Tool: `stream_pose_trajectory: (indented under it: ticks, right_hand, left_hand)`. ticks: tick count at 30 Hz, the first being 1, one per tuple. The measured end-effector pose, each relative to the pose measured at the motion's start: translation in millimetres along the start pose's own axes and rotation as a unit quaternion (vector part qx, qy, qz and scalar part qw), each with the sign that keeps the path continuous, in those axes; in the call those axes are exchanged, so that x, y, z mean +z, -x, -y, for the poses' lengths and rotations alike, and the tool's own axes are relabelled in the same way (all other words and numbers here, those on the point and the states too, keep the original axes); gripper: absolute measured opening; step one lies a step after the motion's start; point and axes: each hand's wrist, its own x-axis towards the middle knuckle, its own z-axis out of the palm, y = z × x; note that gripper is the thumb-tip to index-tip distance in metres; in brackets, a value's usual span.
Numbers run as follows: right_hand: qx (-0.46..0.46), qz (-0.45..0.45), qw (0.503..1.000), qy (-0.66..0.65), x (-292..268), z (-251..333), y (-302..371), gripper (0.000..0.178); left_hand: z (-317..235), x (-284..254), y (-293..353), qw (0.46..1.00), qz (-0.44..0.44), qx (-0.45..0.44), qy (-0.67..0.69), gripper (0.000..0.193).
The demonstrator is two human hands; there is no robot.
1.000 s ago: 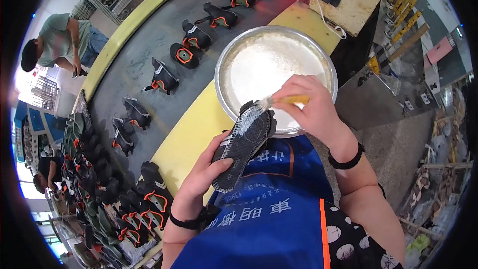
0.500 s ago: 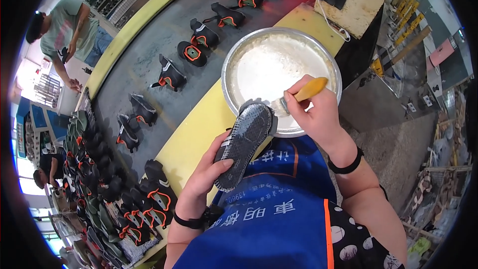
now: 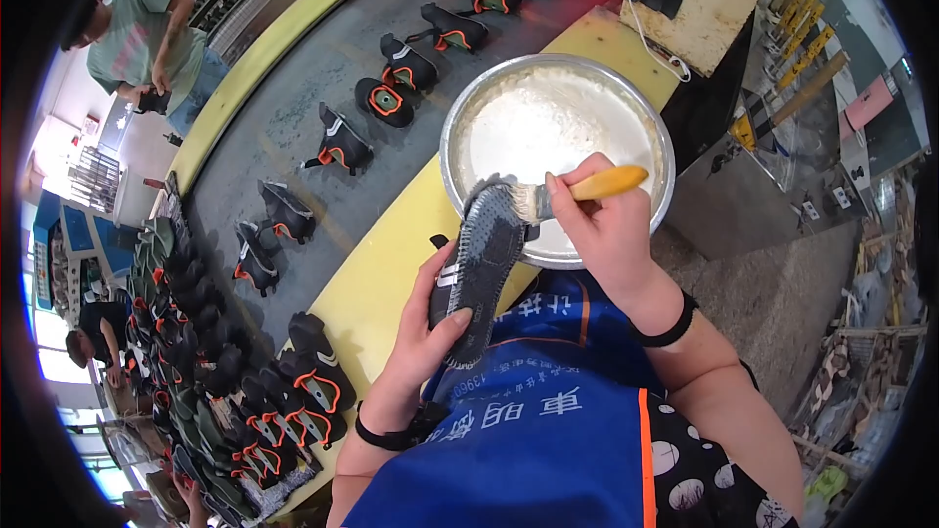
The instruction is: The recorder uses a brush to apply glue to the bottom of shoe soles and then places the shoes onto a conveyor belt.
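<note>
My left hand [image 3: 427,332] grips a black shoe upper [image 3: 479,259], its stitched grey underside turned up and tilted, toe end away from me. Wet shine covers part of that underside near the toe. Between the thumb and fingers of my right hand [image 3: 608,230] is a brush [image 3: 608,182] with a yellow handle. Its pale bristles touch the right edge of the toe. Just beyond both hands stands a wide metal bowl [image 3: 668,152], holding a white liquid with thicker white residue up its inside.
A grey conveyor belt [image 3: 293,127] with yellow edging [image 3: 377,269] carries a line of black and orange shoe uppers [image 3: 342,142]. More uppers [image 3: 318,372] crowd together at lower left. Across the belt stands a co-worker [image 3: 147,39]. A white cable [image 3: 641,24] hangs at the far right.
The brush has come left from over the bowl's rim onto the toe edge of the shoe upper. The upper has tilted slightly. The co-worker's hands have drawn in toward the body.
</note>
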Motion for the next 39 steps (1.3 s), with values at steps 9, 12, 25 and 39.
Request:
stream_pose_trajectory:
  ticks: [9, 12, 25, 39]
  right_hand:
    - [0.000, 0.088, 0.993, -0.075, 13.8, 28.2, 35.1, 0.019]
    - [0.045, 0.069, 0.996, -0.025, 11.6, 23.2, 25.6, 0.020]
    - [-0.153, -0.003, 0.988, 0.031, 5.2, -9.5, -14.5, 0.011]
    - [-0.201, 0.223, 0.951, -0.079, 1.4, 31.1, 2.9, 0.016]
  left_hand:
    - [8.5, 0.0, -1.7, 0.998, -0.057, 0.013, 0.036, 0.078]
    - [9.4, -3.4, 1.8, 0.998, -0.034, 0.047, 0.021, 0.075]
    - [9.1, -15.2, 14.1, 0.996, 0.039, -0.045, 0.069, 0.081]
    - [3.3, -18.5, 18.4, 0.981, 0.066, -0.112, 0.144, 0.076]
